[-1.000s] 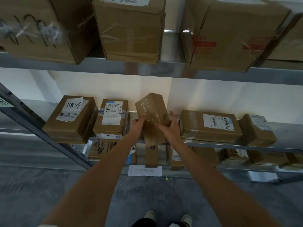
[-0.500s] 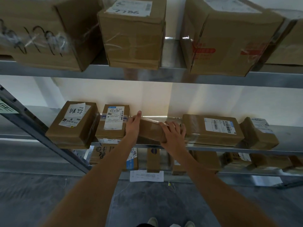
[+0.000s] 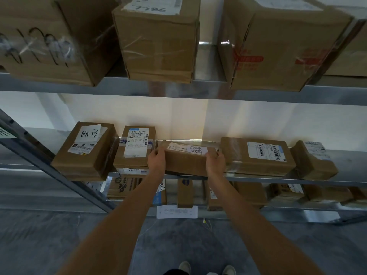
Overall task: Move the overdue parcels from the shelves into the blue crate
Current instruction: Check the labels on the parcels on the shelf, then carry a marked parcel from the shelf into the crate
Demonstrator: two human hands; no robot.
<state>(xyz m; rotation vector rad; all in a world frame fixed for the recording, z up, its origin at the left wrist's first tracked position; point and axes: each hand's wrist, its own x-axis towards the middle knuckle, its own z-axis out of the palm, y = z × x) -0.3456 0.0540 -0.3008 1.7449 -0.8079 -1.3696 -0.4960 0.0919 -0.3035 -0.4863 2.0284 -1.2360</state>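
Brown parcel (image 3: 187, 160) gripped at both ends, left hand (image 3: 156, 160) and right hand (image 3: 215, 163) fingers curled round it, on metal shelf (image 3: 258, 178), pale wall behind, grey floor (image 3: 178, 241) below.

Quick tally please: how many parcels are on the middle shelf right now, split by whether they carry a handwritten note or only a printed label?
Handwritten note: 2, the left parcel and the held parcel gripped by the left hand and right hand.
Printed label only: 3.
Total: 5
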